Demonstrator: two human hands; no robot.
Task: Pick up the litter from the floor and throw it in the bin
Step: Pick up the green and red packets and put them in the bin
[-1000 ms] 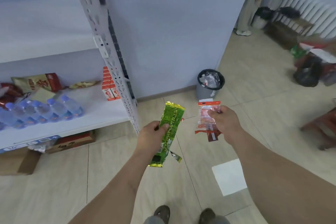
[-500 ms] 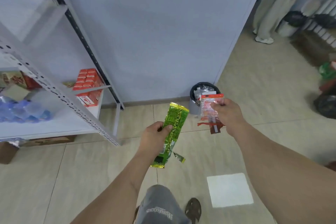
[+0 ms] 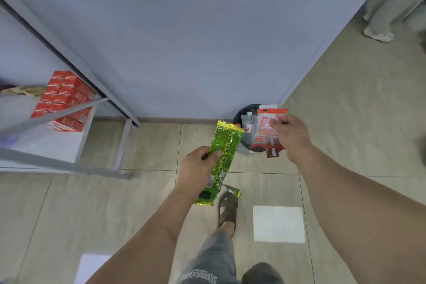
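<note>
Left hand (image 3: 198,168) grips the green snack wrapper (image 3: 222,159) around its middle, long axis running from near the wrist up and slightly right, its gold-edged top pointing toward the bin (image 3: 241,120). Right hand (image 3: 289,135) pinches the clear red-printed packet (image 3: 267,129) near its top edge, packet hanging upright, directly over the bin's mouth. The bin, black-lined, sits on the floor (image 3: 345,122) at the wall's corner; a clear plastic bottle (image 3: 247,121) shows inside. Left of it, a metal shelf (image 3: 69,145) carries stacked red cartons (image 3: 64,99).
</note>
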